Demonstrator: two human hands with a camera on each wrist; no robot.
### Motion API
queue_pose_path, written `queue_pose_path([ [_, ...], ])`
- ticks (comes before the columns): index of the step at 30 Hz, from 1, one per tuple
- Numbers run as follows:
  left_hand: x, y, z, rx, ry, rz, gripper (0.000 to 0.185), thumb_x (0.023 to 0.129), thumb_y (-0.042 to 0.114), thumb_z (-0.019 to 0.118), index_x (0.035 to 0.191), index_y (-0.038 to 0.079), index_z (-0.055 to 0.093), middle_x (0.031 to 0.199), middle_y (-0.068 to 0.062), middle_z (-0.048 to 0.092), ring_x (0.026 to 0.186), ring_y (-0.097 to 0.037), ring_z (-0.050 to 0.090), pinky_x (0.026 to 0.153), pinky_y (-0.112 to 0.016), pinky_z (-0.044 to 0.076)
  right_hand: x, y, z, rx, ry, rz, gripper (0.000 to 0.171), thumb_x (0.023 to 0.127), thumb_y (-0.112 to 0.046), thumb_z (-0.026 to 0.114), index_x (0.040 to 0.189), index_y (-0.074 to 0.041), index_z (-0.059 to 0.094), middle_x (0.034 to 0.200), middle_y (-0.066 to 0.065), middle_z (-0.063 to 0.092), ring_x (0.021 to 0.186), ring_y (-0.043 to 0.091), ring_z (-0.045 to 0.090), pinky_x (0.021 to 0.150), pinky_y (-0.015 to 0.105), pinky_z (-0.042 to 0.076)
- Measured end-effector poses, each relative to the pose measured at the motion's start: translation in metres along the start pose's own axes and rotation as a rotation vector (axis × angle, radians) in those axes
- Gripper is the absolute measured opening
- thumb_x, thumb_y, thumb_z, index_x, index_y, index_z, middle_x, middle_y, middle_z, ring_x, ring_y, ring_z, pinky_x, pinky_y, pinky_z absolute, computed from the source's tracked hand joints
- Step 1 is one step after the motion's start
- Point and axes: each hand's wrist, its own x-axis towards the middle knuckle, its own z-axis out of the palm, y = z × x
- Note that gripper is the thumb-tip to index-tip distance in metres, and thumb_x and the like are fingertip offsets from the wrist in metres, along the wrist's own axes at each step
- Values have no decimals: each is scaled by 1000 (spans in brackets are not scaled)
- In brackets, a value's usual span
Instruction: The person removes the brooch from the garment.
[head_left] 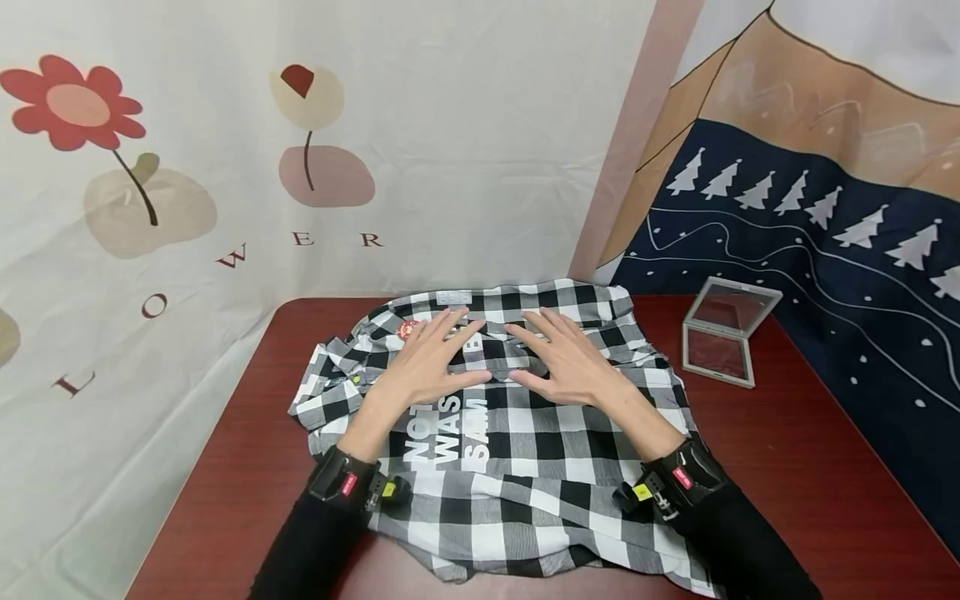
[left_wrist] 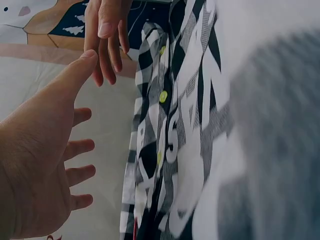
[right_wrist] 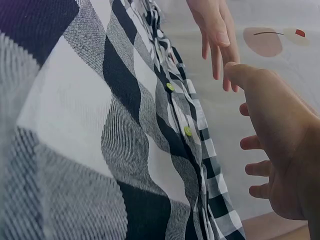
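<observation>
A black, white and grey checked shirt point(head_left: 540, 433) lies spread and wrinkled on the table, with white lettering and yellow-green buttons point(left_wrist: 163, 96). Over its upper part, my left hand point(head_left: 423, 362) hovers with fingers spread and straight. To its right is my right hand point(head_left: 566, 358), spread in the same way, the two thumbs pointing at each other with a small gap. Both wrist views show the hands raised above the fabric, apart from it, holding nothing. In the left wrist view a blurred fold of cloth fills the right side.
An opened, hinged square case with clear panels point(head_left: 717, 354) sits at the table's right back. The reddish-brown table point(head_left: 247, 467) shows around the shirt. Behind it hangs a white cloth with flower prints point(head_left: 480, 150); a navy cloth with trees point(head_left: 825, 275) hangs at right.
</observation>
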Motion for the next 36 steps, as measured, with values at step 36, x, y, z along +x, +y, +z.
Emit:
queue_pose_path([
  [36, -38, -73, -22, -67, 125, -89, 92, 107, 56, 74, 180, 21, 31, 186, -18, 32, 172, -49, 30, 139, -76, 20, 58, -37, 25, 42, -52, -76, 77, 112, -64, 57, 175, -22, 44, 179, 20, 43, 168, 51, 37, 137, 73, 31],
])
